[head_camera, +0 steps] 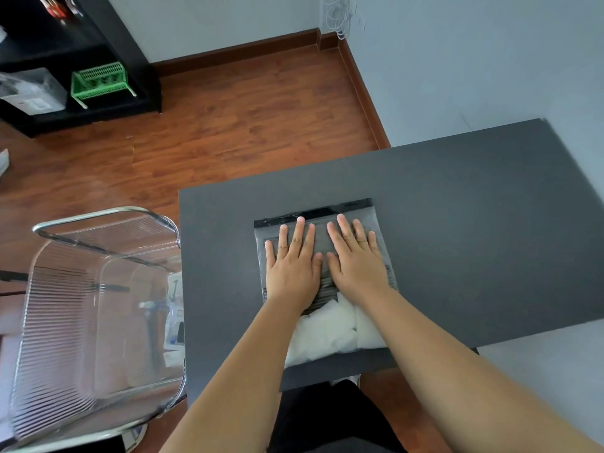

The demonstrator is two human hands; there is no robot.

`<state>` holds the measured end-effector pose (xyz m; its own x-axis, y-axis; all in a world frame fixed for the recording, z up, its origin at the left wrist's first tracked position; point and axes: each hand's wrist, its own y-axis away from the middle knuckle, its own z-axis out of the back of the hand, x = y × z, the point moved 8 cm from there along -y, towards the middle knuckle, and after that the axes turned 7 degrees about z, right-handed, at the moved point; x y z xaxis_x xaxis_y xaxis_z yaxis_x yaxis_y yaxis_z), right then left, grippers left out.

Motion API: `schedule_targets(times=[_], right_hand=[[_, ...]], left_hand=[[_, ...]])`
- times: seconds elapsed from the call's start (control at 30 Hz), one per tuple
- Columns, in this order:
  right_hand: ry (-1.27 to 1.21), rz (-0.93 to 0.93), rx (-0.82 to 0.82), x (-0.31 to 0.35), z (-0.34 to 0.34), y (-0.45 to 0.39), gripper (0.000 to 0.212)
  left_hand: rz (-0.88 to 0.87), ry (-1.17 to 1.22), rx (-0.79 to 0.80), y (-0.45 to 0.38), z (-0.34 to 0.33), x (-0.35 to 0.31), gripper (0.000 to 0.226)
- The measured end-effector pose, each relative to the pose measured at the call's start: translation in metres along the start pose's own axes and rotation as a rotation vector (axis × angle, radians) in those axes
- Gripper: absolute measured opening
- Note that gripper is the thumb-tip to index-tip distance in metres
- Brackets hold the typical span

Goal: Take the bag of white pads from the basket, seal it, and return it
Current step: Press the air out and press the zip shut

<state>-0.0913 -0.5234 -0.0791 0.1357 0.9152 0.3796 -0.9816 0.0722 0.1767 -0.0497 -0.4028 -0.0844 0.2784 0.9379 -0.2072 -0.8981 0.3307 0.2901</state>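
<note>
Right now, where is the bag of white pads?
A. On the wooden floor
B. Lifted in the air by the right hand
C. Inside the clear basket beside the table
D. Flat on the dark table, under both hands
D. The bag of white pads lies flat on the dark table, with the left hand and the right hand pressing it with straight fingers.

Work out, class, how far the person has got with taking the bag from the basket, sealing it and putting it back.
Done: the bag is out of the clear basket and lies flat on the dark table. In hand: the left hand and right hand press flat on it below the zip strip, the white pads bunched at the near end. Whether the strip is closed cannot be told. Left: returning the bag to the basket.
</note>
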Motion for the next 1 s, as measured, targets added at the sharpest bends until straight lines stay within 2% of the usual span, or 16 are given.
schedule_targets(times=[0.13, 0.3, 0.47, 0.53, 0.6, 0.7, 0.8, 1.0], right_hand=[[0.058, -0.060, -0.025, -0.025, 0.007, 0.003, 0.058], [0.115, -0.204, -0.034, -0.073, 0.020, 0.016, 0.062], [0.000, -0.277, -0.065, -0.075, 0.028, 0.011, 0.059], [-0.036, -0.197, -0.120, -0.052, 0.033, 0.002, 0.057], [-0.018, -0.011, -0.139, -0.016, 0.035, -0.010, 0.057], [0.016, 0.158, -0.058, 0.021, 0.022, -0.028, 0.055], [0.002, 0.122, -0.002, 0.023, 0.008, -0.038, 0.053], [0.000, 0.106, -0.078, 0.017, 0.006, -0.034, 0.051]], left_hand=[[-0.001, -0.019, -0.034, 0.001, 0.003, 0.013, 0.060], [0.093, -0.019, -0.037, 0.007, 0.008, 0.054, 0.062], [0.169, 0.005, -0.061, 0.010, 0.021, 0.069, 0.068], [0.105, -0.024, -0.075, 0.007, 0.024, 0.050, 0.066], [0.026, -0.061, -0.058, -0.001, 0.022, 0.028, 0.065], [-0.031, -0.069, -0.027, -0.012, 0.017, 0.010, 0.062], [-0.041, -0.040, -0.020, -0.014, 0.014, 0.008, 0.060], [-0.052, -0.053, -0.028, -0.013, 0.012, 0.009, 0.061]])
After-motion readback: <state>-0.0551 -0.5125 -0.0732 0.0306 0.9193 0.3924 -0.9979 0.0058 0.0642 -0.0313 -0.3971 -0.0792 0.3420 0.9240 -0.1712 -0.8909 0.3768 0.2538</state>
